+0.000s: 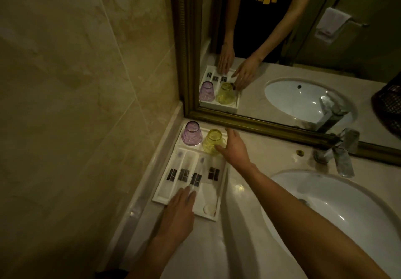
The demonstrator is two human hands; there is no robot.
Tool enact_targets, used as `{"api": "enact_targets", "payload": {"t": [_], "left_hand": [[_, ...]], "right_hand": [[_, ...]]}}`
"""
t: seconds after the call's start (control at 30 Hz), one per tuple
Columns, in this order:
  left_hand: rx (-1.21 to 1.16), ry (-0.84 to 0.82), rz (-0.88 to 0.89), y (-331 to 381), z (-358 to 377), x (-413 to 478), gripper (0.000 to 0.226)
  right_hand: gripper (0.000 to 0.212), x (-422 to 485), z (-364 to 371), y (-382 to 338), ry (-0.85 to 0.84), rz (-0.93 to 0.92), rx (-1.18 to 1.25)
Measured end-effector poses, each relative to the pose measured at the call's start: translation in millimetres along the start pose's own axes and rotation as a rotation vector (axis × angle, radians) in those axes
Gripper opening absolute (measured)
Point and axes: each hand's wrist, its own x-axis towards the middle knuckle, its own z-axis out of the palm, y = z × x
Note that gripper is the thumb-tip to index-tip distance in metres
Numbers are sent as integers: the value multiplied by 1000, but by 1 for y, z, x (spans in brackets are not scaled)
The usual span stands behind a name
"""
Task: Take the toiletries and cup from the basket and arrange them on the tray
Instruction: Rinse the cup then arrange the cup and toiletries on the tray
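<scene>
The tray (221,188) is set in the back left corner of the surface (243,194), against the wall and just short of the mirror frame. The yellow cup (212,141), upside down, is touched at its right side by the right grip (233,148), whose fingers are spread around it, not closed. The purple cup (192,134) stands just left, nearly touching. The left grip (181,208) lies flat and empty on the tray's near edge. The packets (191,175) run lengthwise in their slots. Open room lies rightward toward the sink (325,202).
</scene>
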Motion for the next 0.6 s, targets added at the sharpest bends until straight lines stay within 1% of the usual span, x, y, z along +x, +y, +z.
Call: {"api": "enact_targets", "payload": {"t": [0.07,0.2,0.27,0.37,0.5,0.6], "left_hand": [[-13,-10,-32,-1,-6,2,67],[4,-17,-57,-6,-15,13,71],[35,-26,-70,-9,-16,18,71],[64,-56,-75,-11,-13,22,70],[77,-92,-77,-13,-9,25,69],[68,-91,-73,-14,-6,25,67]], "right_hand": [[81,19,-2,-5,-47,49,8],[87,40,9,-6,-129,109,32],[80,44,16,-3,-158,110,19],[65,44,20,0,-146,87,5],[61,50,12,4,-88,62,-14],[58,58,2,7,-54,87,-23]]}}
